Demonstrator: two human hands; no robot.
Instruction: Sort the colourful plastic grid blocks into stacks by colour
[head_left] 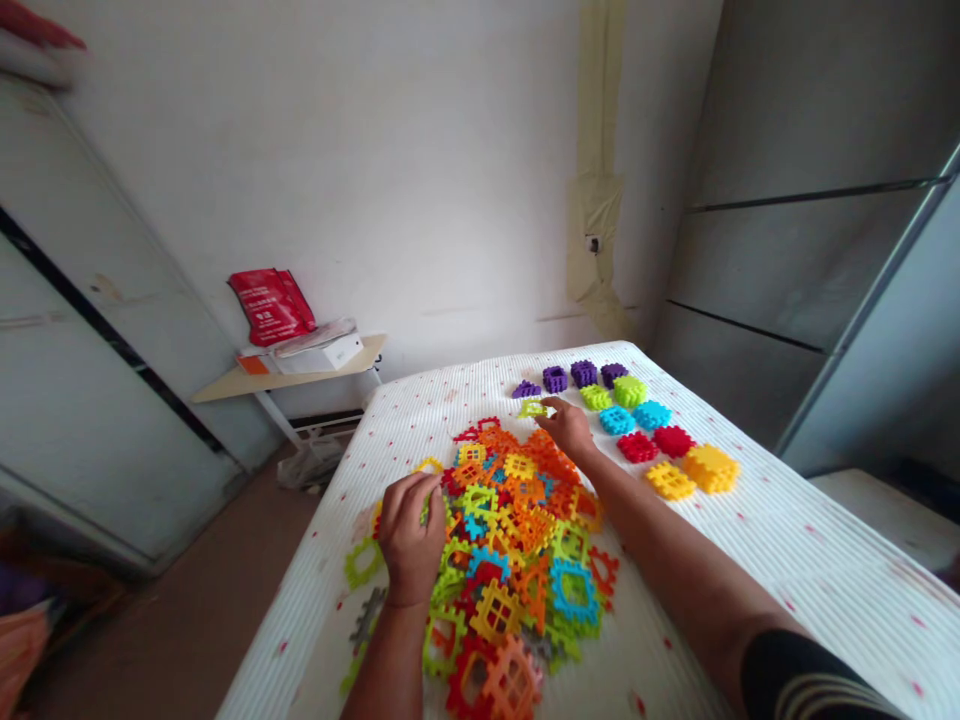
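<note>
A large loose heap of interlocking plastic building tiles (499, 610) in orange, yellow, lime green, red, blue and grey lies in the middle of the table. At the heap's left edge is my left hand (412, 530), its fingers curled down; what they hold, if anything, is hidden. A yellow tile (429, 465) shows just beyond its fingertips. My right hand (568, 428) reaches past the far end of the heap and pinches a lime green tile (532, 408) low over the cloth. Purple tiles (526, 389) lie just beyond it.
Sorted stacks stand at the right: purple (583, 374), lime green (629, 390), blue (652, 414), red (673, 440) and yellow (711, 468). A white dotted cloth (420, 395) covers the table. Behind, a small side table (217, 384) bears a red bag (271, 305) and a white box (330, 352).
</note>
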